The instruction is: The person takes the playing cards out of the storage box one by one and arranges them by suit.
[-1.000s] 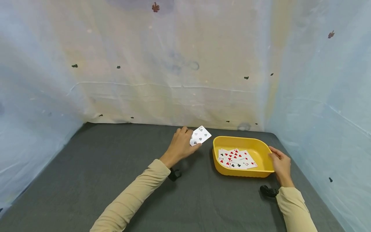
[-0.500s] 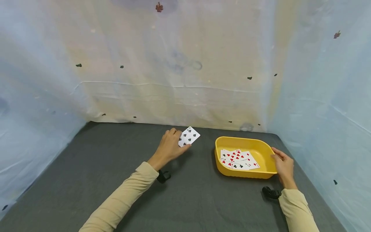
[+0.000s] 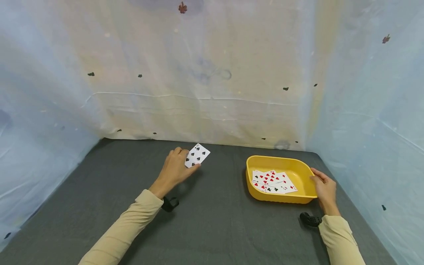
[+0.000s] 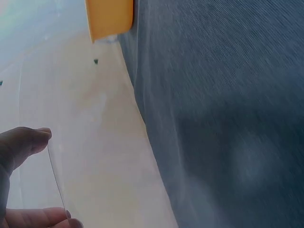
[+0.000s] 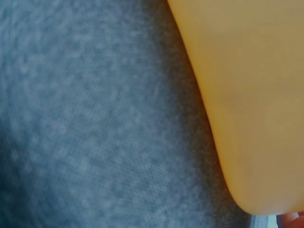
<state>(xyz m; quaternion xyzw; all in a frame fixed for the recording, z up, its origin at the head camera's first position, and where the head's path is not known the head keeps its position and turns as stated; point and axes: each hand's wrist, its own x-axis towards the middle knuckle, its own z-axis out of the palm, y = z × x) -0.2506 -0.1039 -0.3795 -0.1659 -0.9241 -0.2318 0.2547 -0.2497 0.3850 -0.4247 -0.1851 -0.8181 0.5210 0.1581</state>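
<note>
Hands at work over a dark grey felt-like table (image 3: 212, 228), seen from the head camera. We see the left hand (image 3: 173, 170) raised just above the table, well to the left of the tray, pinching a single playing card (image 3: 197, 155) by its near edge between thumb and curled fingers; the card shows black spade pips, face toward the camera and tilted. In the left wrist view the same card (image 4: 56, 178) appears edge-on as a thin line held between thumb (image 4: 21, 142) and a finger below.

We see the right hand (image 3: 324, 189) at the right end of the yellow plastic tray (image 3: 281, 162), its fingers curled over the rim and gripping it. The tray rests on the table near the back right corner and holds a loose fan of face-up playing cards (image 3: 273, 182), red hearts and a few black clubs. The right wrist view shows only the tray's outer wall (image 5: 247, 95) against the cloth.

We judge the card to be very light, thin and flexible, with a smooth coating that slips easily; a light pinch near one edge or corner, as shown, should hold it without creasing. A pale, stained backdrop sheet (image 3: 198, 73) encloses the table on three sides.
</note>
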